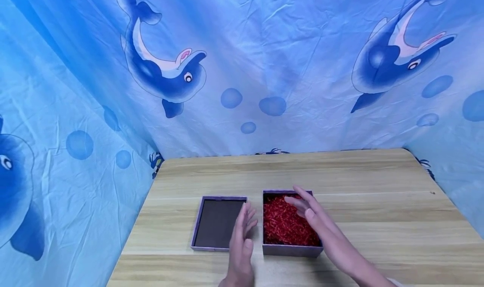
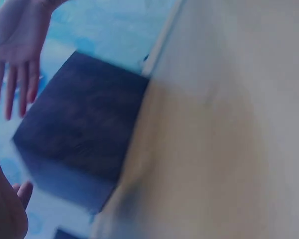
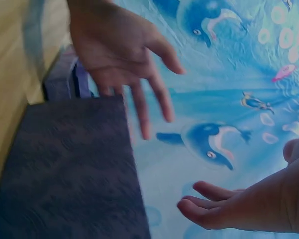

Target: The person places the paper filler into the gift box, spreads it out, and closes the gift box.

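A dark purple box (image 1: 291,250) filled with red shredded material (image 1: 289,224) stands on the table. My right hand (image 1: 325,228) hovers over its right side, fingers extended and holding nothing. Left of the box lies a shallow purple-rimmed lid or tray (image 1: 219,224) with a dark inside. Over its right edge my left hand (image 1: 240,247) is raised with straight fingers and an empty palm facing the box. Both wrist views show the box's outer side (image 2: 84,114) (image 3: 70,164) and both hands apart from it.
The wooden table (image 1: 378,203) runs back to a blue curtain (image 1: 242,68) printed with dolphins and bubbles, which also hangs at the left and right sides. A small dark mark (image 1: 432,193) shows near the table's right edge.
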### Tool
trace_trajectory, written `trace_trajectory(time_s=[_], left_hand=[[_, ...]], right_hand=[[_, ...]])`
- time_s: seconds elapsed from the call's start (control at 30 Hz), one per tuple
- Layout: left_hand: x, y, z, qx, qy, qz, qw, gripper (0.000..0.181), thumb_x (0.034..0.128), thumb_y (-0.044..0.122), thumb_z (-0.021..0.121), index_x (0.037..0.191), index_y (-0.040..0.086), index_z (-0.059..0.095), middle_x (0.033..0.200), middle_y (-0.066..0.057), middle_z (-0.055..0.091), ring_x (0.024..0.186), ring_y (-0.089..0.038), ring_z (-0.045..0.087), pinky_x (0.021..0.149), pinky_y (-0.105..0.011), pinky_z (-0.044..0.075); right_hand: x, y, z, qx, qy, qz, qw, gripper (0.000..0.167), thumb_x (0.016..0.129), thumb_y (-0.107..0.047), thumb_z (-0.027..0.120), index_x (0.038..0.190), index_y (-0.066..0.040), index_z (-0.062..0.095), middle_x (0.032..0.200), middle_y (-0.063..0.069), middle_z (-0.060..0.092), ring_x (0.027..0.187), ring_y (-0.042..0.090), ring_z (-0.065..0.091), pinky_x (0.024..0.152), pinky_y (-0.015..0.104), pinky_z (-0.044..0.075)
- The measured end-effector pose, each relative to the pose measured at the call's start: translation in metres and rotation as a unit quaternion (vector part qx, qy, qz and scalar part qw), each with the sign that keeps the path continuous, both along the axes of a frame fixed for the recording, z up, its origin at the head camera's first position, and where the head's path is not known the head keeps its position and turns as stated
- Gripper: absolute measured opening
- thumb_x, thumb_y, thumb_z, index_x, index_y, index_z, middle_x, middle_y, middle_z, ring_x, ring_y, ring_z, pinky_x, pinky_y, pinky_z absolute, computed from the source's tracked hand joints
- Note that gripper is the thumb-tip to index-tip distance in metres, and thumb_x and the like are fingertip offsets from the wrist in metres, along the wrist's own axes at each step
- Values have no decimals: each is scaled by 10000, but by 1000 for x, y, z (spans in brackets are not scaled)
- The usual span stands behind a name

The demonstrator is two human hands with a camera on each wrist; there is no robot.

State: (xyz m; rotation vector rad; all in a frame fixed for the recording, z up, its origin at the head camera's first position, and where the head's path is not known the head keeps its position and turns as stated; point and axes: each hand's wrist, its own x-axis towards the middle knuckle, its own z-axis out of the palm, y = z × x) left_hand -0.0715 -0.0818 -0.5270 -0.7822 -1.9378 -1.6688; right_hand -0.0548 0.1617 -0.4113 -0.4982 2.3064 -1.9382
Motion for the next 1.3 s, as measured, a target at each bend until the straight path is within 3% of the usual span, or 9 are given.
trace_trajectory(time_s=[0.2,0.3,0.53,0.67,0.8,0.97,1.1,1.17,1.3], left_hand=[[-23,-30,17,-138,882,432,9951,540,1091,16,329,1586,-175,433,1531,-302,614,1397,-305,650,1111,-347,565],[-34,-49,21,-229,931,657,9932,531,1054,-52,340,1545,-155,514,1470,-323,650,1370,-306,667,1123,-318,552],[-42,-93,27,-620,56,1497,9868,534,1099,-42,330,1535,-2,637,1477,-193,704,1303,-80,691,1133,-218,504],[-47,-111,27,-634,-446,1673,9829,515,1147,19,315,1552,15,632,1506,-184,687,1321,7,650,1144,-180,473],[-50,-124,25,-699,-1017,1970,9726,488,1189,99,321,1564,24,624,1517,-171,681,1358,38,610,1122,-125,454],[-51,-137,22,-1013,-1698,2565,9461,498,1225,218,314,1577,22,606,1500,-176,687,1410,-250,632,1085,-37,394],[-51,-143,22,-1126,-1960,2711,9356,515,1230,254,305,1593,22,585,1476,-222,693,1391,-451,630,1072,-18,344],[-50,-145,22,-1185,-2092,2716,9319,524,1231,267,296,1602,24,575,1456,-249,698,1363,-488,646,1089,-94,388],[-48,-147,23,-1318,-2318,2726,9245,546,1233,294,277,1616,20,553,1453,-278,689,1341,-515,652,1159,-447,468]], right_hand=[[5,-20,-5,-352,181,52,9992,604,1206,-202,246,1788,-353,189,1748,88,438,1573,488,394,1176,832,274],[8,-31,-6,-518,185,138,9984,618,1201,-195,253,1788,-371,179,1782,89,377,1619,461,312,1181,870,211],[13,-55,-6,-857,33,446,9953,623,1202,-220,236,1802,-331,107,1836,108,237,1665,477,194,1209,845,140],[18,-73,-12,-1049,-89,592,9927,664,1197,-198,230,1794,-387,9,1861,32,142,1687,420,121,1241,792,89],[24,-93,-26,-1183,-2,710,9904,690,1188,-208,250,1793,-360,-44,1872,87,33,1673,506,44,1197,870,27],[32,-118,-37,-1348,-463,977,9850,688,1193,-255,285,1791,-357,-40,1874,25,-16,1705,330,-34,1254,776,-37],[31,-132,-42,-1346,-746,1074,9822,684,1207,-289,304,1788,-354,-51,1870,-3,-23,1702,242,-65,1272,722,-48],[30,-137,-45,-1232,-852,1007,9836,691,1211,-325,313,1789,-328,-66,1869,10,-30,1699,293,-71,1263,763,-42],[25,-144,-54,-1024,-948,824,9868,721,1209,-386,332,1791,-262,-75,1868,57,-58,1688,372,-84,1245,807,-58]])
